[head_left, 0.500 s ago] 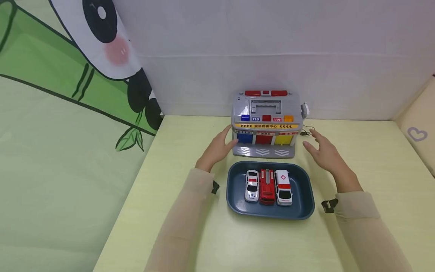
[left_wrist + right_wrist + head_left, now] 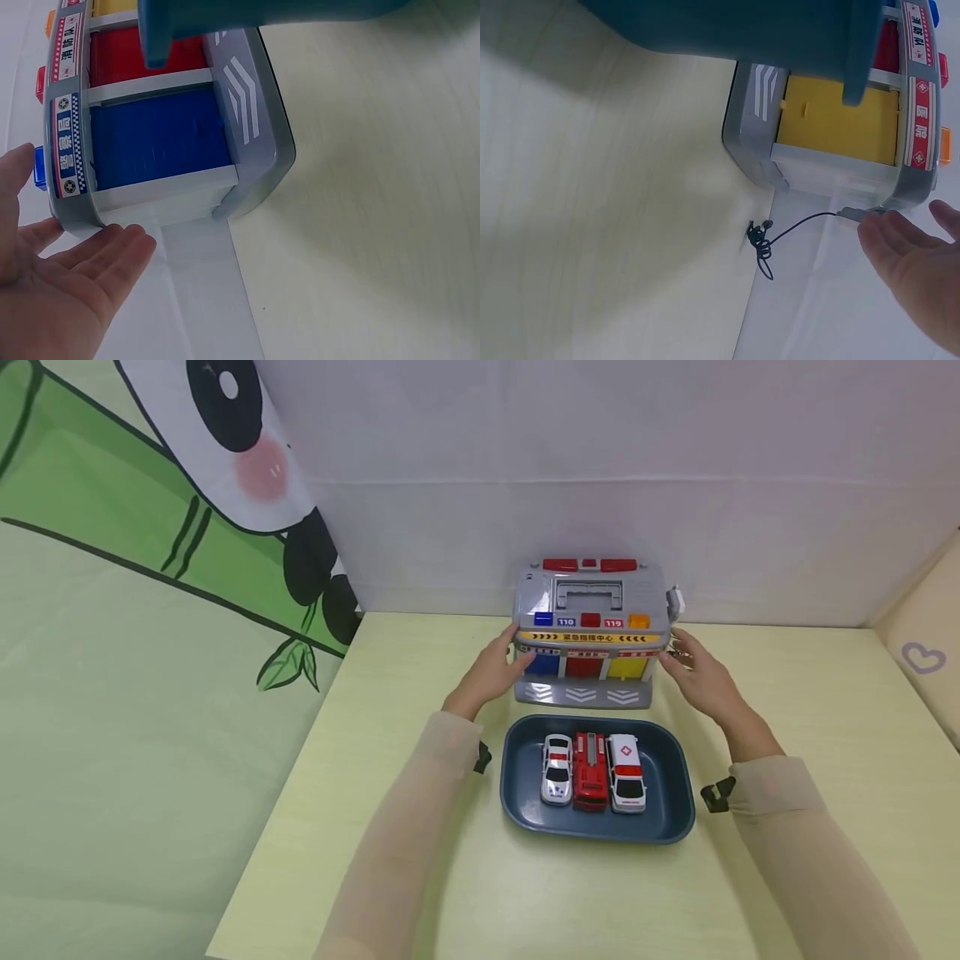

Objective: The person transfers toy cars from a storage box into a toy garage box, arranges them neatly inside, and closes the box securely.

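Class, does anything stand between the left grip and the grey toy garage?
Nothing visible does: the left grip is right at the side of the grey toy garage. The blue tray lies in front, out of the way.

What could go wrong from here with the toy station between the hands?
The thin cord near the right hand could snag if the toy station moves. The tray sits just in front, so sliding the toy station forward might bump it and jostle the three toy vehicles.
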### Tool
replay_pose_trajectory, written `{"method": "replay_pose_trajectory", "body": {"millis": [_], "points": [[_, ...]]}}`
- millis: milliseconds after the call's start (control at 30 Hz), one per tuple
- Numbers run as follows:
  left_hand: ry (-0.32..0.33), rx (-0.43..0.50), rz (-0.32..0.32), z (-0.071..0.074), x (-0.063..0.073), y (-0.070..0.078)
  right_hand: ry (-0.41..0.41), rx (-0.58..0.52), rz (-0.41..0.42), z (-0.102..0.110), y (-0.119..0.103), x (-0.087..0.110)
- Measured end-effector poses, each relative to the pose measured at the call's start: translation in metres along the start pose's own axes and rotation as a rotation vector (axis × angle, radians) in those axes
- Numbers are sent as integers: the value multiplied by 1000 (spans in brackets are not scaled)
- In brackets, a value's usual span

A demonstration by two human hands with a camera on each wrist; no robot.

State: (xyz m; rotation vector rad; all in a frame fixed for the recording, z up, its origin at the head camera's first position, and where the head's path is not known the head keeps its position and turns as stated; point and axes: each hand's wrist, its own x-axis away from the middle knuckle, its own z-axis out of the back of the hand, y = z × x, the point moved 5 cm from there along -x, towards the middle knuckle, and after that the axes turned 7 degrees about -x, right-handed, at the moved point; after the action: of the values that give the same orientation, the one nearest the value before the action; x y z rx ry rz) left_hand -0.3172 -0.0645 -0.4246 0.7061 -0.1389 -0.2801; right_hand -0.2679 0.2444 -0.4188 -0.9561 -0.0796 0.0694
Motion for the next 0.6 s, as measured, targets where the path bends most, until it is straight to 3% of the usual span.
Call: {"method": "replay_pose_trajectory", "body": {"millis": [300, 600], "points": [[14, 102, 19, -1, -12, -3, -14, -82, -49, -4, 0, -14], [30, 117, 39, 1, -18, -3, -22, -131, -66, -6, 0, -22]]}}
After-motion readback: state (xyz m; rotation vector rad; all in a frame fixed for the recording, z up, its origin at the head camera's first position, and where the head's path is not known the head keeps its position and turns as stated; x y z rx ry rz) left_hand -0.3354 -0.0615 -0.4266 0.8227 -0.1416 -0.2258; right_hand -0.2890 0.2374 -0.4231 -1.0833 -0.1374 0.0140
